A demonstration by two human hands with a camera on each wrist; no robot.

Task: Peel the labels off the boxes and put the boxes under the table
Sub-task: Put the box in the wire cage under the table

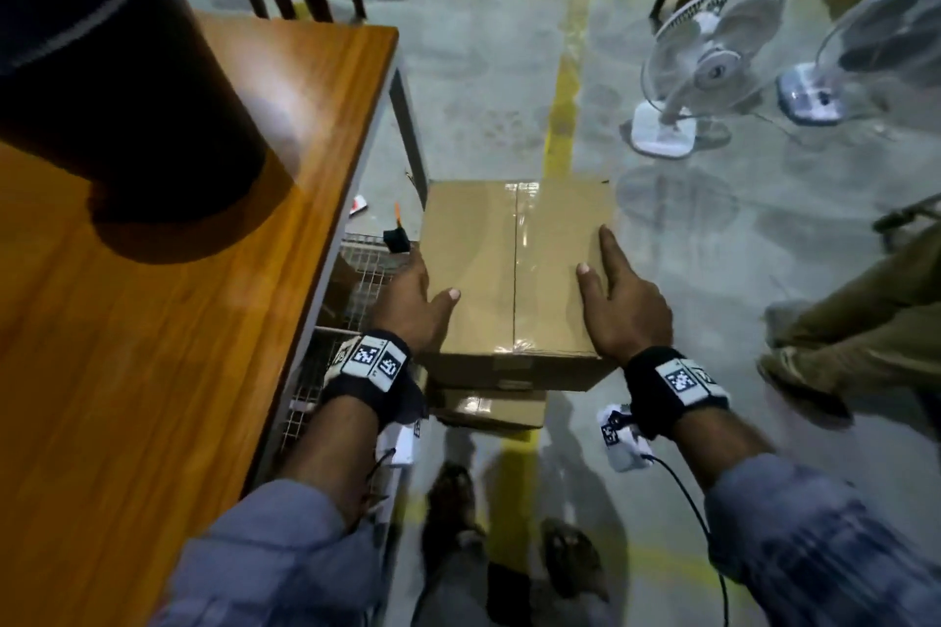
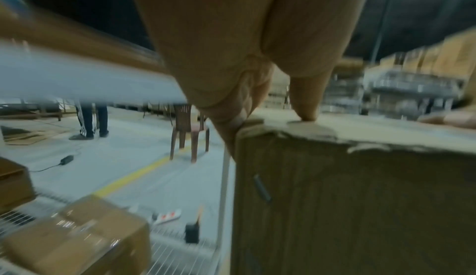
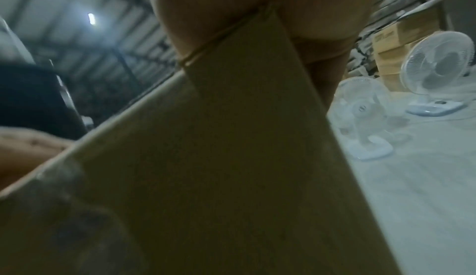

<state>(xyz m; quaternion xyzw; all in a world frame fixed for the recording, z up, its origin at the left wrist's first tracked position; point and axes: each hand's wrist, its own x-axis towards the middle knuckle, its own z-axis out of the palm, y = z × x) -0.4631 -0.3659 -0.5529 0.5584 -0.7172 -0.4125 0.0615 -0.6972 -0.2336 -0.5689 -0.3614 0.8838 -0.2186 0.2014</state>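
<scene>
A person carries a taped box point(image 1: 514, 265) beside the table point(image 1: 168, 280), above the floor, the left hand point(image 1: 407, 300) and right hand point(image 1: 624, 306) clamped on opposite sides, thumbs on top. The grip looks like side pressure only, so the box could slip, or clip the table edge on its way under. Counted: one table, two chairs, two fans point(image 1: 708, 66), one carried box and another box point(image 1: 491, 405) below it. No label shows on the top face.

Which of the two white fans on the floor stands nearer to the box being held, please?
The left fan, beside the yellow floor line; the other fan stands farther right, away from the box.
</scene>
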